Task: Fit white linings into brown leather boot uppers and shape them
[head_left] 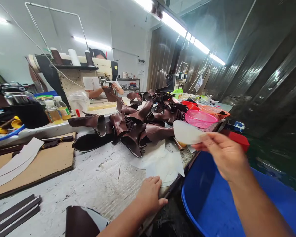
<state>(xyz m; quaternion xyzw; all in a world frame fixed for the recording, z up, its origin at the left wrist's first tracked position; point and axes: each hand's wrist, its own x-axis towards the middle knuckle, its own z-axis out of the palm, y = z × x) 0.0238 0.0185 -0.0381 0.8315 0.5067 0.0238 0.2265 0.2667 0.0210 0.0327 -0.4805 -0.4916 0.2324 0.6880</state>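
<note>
A worn grey worktable [101, 184] is being shown, with a blue plastic tub [207, 204] just off its near right edge. A heap of brown leather boot uppers [135, 125] is lying mid-table — a pile of white lining pieces [160, 163] sits at its near side. One white lining piece [186, 132] is being pinched in the right hand [224, 154], raised over the table's right edge. The left hand [150, 194] is being rested flat — fingers loosely spread, holding nothing — touching the pile's near edge.

A white liner piece [186, 132] is held above a bright blue tub [212, 204]. Dark brown leather boot uppers [133, 126] pile mid-table on the scuffed grey-white worktable [98, 184]. Pink basket [199, 118] and orange basket [215, 111] sit at the far right edge; a tan board [46, 163] lies left.
</note>
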